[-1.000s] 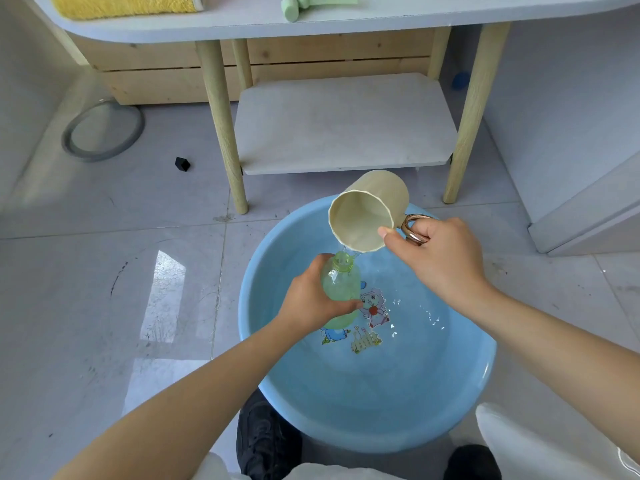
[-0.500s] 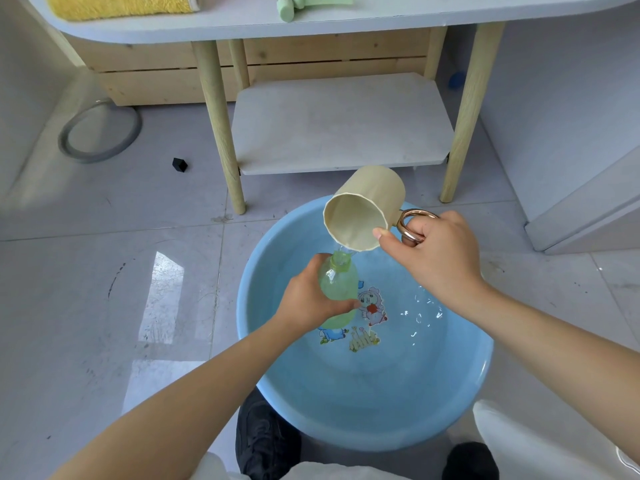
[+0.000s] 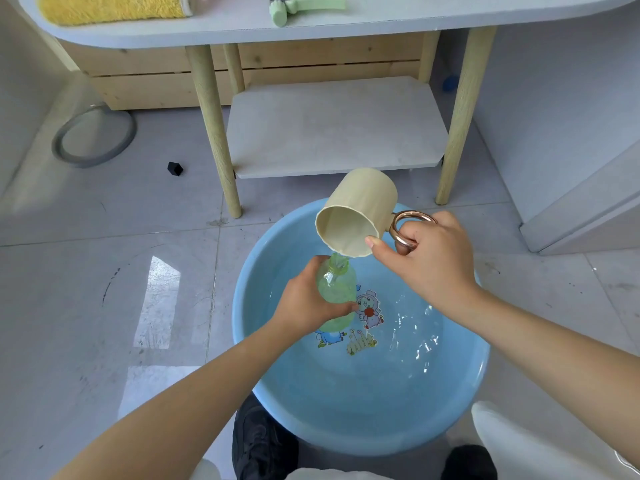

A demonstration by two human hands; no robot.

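Currently the left hand (image 3: 304,303) holds the green bottle (image 3: 336,289) upright over the far-left part of the blue basin (image 3: 363,434), fingers wrapped round its body. The right hand (image 3: 426,261) grips the cream cup (image 3: 356,213) by its copper handle (image 3: 403,226), tilted mouth-down, with its rim touching the bottle neck. The basin stands on the floor (image 3: 104,271) before the counter (image 3: 242,32).

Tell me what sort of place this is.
Probably a washing corner in a home, perhaps a bathroom or utility room. A blue basin holding water stands on a tiled floor, a yellow towel lies on the white table behind it, and a cup is tipped over a green bottle.
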